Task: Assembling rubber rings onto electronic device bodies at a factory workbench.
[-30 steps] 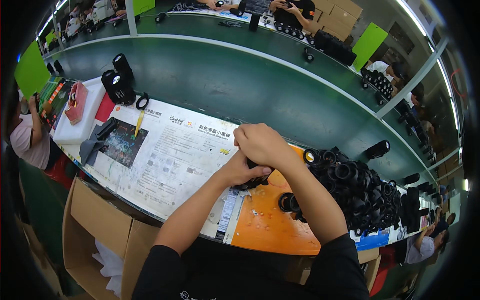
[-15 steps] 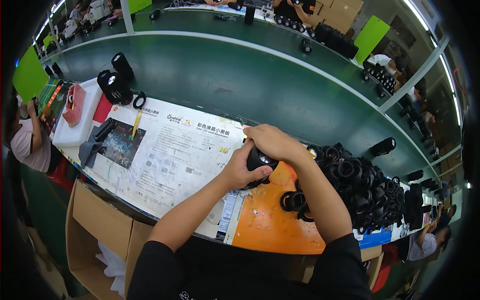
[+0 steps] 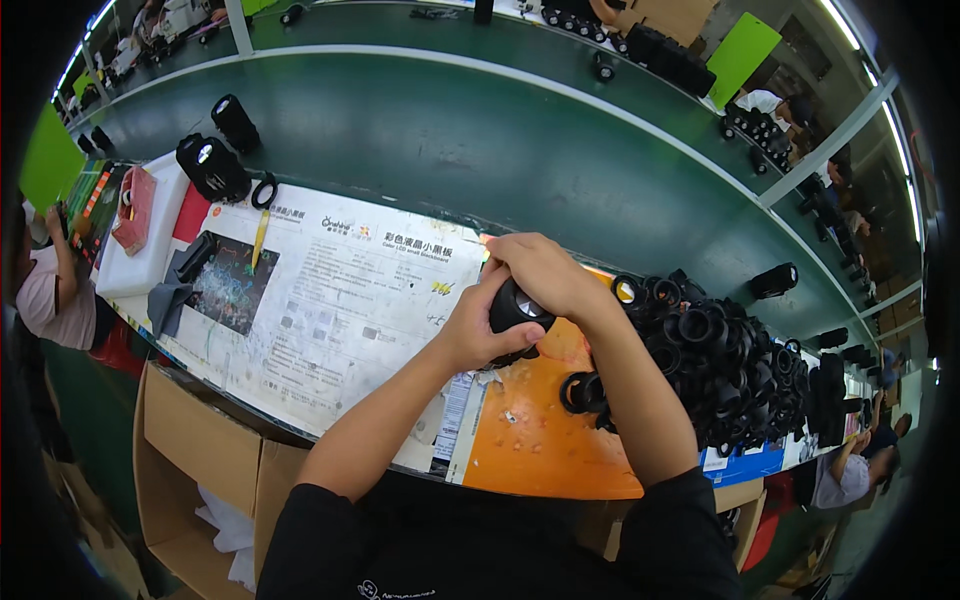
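A black cylindrical speaker [image 3: 510, 308] with a shiny silver end is held between my two hands over the worktable. My left hand [image 3: 476, 325] wraps its near left side, with the thumb across the lower part. From the far side, my right hand [image 3: 545, 272] closes over its top, and its fingertips are mostly hidden. Right of my right forearm lies a heap of black rings [image 3: 700, 340]. A few loose rings [image 3: 580, 392] rest beside it on the orange sheet [image 3: 545, 450].
Two black cylinders [image 3: 235, 123] stand at the left, near a black ring [image 3: 264, 190] and a yellow tool [image 3: 260, 238]. A white foam tray [image 3: 165, 235] holds a reddish block. Beyond runs a green conveyor [image 3: 430, 130]. An open carton [image 3: 200, 440] sits below left.
The view has shifted slightly, so the table's items sit a little further left and up. Both hands keep their hold on the speaker, with a slight change in its tilt.
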